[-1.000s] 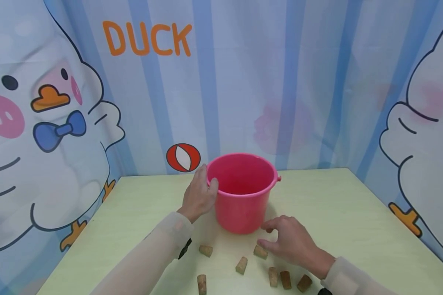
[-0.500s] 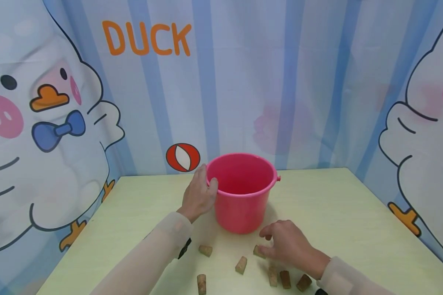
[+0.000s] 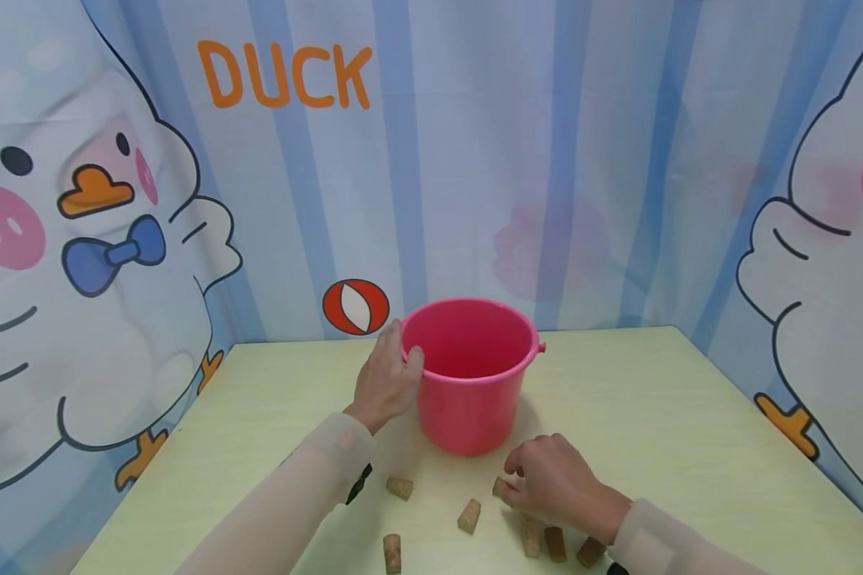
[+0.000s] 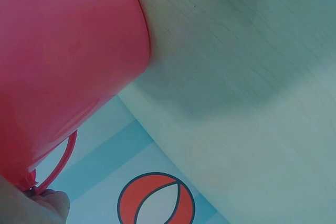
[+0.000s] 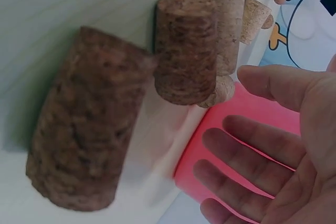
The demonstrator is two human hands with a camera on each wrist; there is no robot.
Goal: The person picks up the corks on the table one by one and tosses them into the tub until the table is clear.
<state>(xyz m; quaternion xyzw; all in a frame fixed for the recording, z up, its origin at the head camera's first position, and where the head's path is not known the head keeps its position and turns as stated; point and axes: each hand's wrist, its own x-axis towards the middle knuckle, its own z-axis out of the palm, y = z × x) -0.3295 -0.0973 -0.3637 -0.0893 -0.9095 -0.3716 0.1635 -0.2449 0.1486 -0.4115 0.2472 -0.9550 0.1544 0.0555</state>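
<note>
A pink bucket (image 3: 469, 415) stands upright on the pale table. My left hand (image 3: 384, 382) holds its left rim, the thumb at the front of the rim. Beside the bucket's pink handle (image 4: 64, 162), part of that hand shows in the left wrist view. My right hand (image 3: 557, 483) is low over the table, in front of the bucket, at a cork (image 3: 499, 486) that it partly covers. The right wrist view shows a gap between thumb and loosely bent fingers, with the cork (image 5: 222, 92) just beyond the gap.
More corks lie about: one at left (image 3: 400, 488), a middle cork (image 3: 469, 517), a front cork (image 3: 392, 553), and a darker cork (image 3: 555, 545) among others under the right wrist. A duck-print curtain (image 3: 475, 160) rises behind the table (image 3: 288, 447).
My right hand has come down slightly towards the cork, and its thumb and fingers have drawn nearer each other. My left hand and the bucket stay in place.
</note>
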